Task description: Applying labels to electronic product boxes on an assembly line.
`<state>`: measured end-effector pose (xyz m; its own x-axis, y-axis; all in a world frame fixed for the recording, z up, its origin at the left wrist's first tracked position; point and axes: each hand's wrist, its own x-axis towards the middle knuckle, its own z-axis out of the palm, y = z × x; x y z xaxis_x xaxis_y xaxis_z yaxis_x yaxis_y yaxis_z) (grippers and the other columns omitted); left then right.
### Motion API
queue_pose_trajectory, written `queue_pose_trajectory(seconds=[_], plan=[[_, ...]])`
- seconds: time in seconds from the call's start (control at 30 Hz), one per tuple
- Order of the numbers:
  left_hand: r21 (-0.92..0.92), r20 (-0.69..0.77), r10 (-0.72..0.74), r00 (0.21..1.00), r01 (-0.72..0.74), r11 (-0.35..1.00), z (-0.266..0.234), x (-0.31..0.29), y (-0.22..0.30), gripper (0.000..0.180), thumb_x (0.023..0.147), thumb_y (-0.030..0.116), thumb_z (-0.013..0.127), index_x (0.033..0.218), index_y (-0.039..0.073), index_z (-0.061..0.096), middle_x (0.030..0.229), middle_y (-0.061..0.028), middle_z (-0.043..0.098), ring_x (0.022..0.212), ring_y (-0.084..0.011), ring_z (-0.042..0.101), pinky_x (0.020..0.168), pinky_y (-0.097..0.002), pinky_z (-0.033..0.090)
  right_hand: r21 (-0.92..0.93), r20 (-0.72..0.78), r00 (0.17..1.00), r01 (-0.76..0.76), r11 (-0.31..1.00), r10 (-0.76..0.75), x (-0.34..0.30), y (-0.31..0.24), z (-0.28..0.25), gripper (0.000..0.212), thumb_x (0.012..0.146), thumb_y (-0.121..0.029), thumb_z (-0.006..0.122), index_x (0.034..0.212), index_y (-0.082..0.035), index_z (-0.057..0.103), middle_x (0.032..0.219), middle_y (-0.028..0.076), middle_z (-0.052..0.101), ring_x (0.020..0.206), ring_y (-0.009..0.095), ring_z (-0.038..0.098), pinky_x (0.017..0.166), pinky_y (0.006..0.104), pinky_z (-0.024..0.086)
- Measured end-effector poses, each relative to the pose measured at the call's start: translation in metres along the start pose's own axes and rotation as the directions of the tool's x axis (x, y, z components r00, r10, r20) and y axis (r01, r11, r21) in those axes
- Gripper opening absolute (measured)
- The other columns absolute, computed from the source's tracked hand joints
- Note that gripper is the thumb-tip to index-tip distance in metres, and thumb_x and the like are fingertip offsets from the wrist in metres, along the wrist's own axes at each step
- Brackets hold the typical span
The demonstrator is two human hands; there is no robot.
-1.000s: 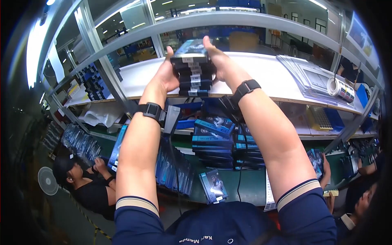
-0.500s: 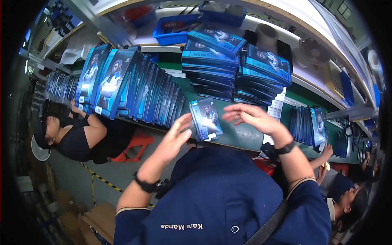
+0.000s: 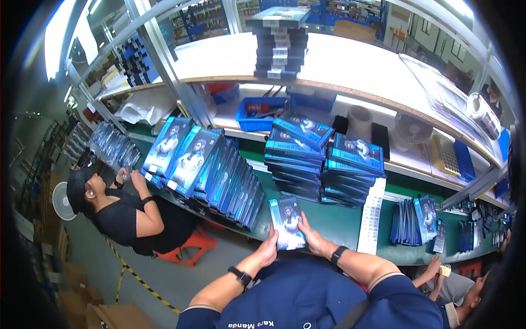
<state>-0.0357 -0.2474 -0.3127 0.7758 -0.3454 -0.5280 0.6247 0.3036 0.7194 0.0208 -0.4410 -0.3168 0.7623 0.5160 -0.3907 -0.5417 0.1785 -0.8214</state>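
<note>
A flat blue-and-black box [image 3: 288, 223] with a printed figure on its front is between my hands, at the near edge of the green table. My left hand [image 3: 268, 249] grips its lower left side, fingers partly hidden. On the right edge, my right hand [image 3: 314, 236] presses with the fingers mostly behind the box. Just beyond stand two stacks of similar boxes, the left stack [image 3: 296, 156] and the right stack [image 3: 355, 164]. A long row of leaning boxes [image 3: 227, 181] lies to the left.
Long label sheets [image 3: 372, 216] hang at the table's right. Above is a white shelf [image 3: 350, 66] carrying a stack of boxes [image 3: 278, 46]. A blue bin [image 3: 257, 120] and a fan [image 3: 412, 130] sit underneath. Co-workers [image 3: 123, 205] work at both sides; more boxes [image 3: 411, 222] stand right.
My hands were apart on either side of the box; now both are closed on its sides. The view has tilted up, showing the upper shelf.
</note>
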Motion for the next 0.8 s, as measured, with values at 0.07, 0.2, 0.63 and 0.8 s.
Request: queue_pose_trajectory(seconds=[0.07,0.2,0.63,0.8], plan=[[-0.001,0.077,0.144,0.987,-0.144,0.99,0.005,-0.022,0.01,0.071,0.107,0.045,0.03,0.154,0.027,-0.02,0.165,-0.0056,-0.004,0.151,-0.0262,0.003,0.116,-0.0539,0.011,-0.05,0.04,0.998,0.043,0.998,-0.041,-0.026,-0.023,0.016,0.08,0.105,-0.043,0.042,0.158,-0.017,-0.012,0.165,0.015,0.007,0.15,0.028,0.014,0.12,0.0363,0.016],[0.347,0.152,0.498,0.854,-0.518,0.782,0.041,-0.089,0.055,0.075,0.108,0.037,0.029,0.153,0.004,-0.022,0.163,-0.0156,-0.016,0.151,-0.0264,-0.012,0.121,-0.0371,0.001,-0.317,0.181,0.905,0.424,0.849,-0.385,-0.085,-0.106,0.067,0.083,0.101,-0.028,0.043,0.156,-0.004,-0.015,0.165,0.019,-0.004,0.152,0.028,0.003,0.121,0.0354,0.008],[0.243,0.36,0.703,0.613,-0.789,0.564,0.252,-0.081,0.366,0.062,0.107,0.034,0.038,0.154,-0.002,0.02,0.16,-0.0196,0.025,0.148,-0.0281,0.023,0.119,-0.036,0.019,0.068,-0.2,0.624,0.778,0.625,-0.755,-0.133,-0.389,0.092,0.031,0.104,-0.025,0.05,0.126,-0.005,0.057,0.119,0.006,0.066,0.105,0.017,0.065,0.091,0.0341,0.053],[0.398,0.207,0.694,0.69,-0.707,0.584,0.284,-0.054,0.413,0.023,0.103,0.036,0.049,0.096,0.016,0.059,0.071,0.0099,0.036,0.052,-0.0026,0.022,0.042,-0.0211,0.014,-0.073,-0.25,0.621,0.753,0.654,-0.743,-0.094,-0.469,0.031,0.022,0.102,-0.025,0.056,0.112,-0.006,0.062,0.104,0.005,0.068,0.09,0.015,0.065,0.082,0.0327,0.053]])
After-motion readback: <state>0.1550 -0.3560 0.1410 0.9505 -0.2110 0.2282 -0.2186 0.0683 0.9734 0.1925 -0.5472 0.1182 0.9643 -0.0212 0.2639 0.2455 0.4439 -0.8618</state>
